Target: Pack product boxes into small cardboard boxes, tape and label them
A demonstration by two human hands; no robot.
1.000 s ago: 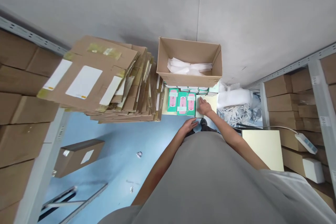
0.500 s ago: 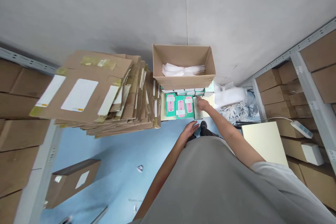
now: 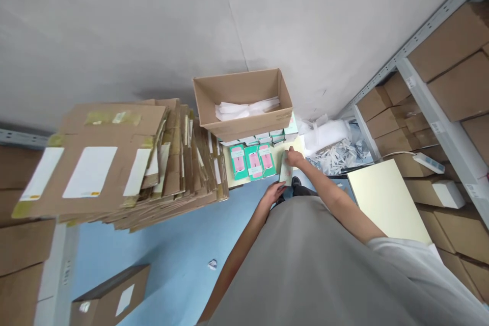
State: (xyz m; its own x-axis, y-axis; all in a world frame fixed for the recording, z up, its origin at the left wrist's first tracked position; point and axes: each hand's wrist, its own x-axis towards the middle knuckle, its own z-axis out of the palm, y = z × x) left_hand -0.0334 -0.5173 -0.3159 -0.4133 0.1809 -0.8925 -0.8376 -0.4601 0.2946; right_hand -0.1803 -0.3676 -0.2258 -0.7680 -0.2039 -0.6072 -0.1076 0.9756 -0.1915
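Note:
A small pale box (image 3: 285, 172) is tilted at the front edge of the cream table (image 3: 239, 182). My right hand (image 3: 294, 156) grips its upper end, fingers closed round the side. At the lower end, my left hand (image 3: 274, 193) has its fingers closed on the box's near edge. Just left of it lie three green boxes with pink pictures, among them a middle green box (image 3: 253, 162). Behind these, more small green-and-white boxes (image 3: 291, 130) stand partly hidden beneath an open carton (image 3: 244, 125) that holds white wrapping sheets (image 3: 248, 108).
Flattened cardboard cartons (image 3: 99, 163) are piled high on the left. To the right are a white foam roll (image 3: 327, 136), paper scraps (image 3: 338, 157) and a cream panel (image 3: 387, 201). Shelves of brown boxes flank both sides. A closed carton (image 3: 114, 295) stands on the blue floor.
The small pale box has come toward me, away from the row, in my right hand. My left hand, formerly apart with fingers spread, now meets its lower end. The view has turned right.

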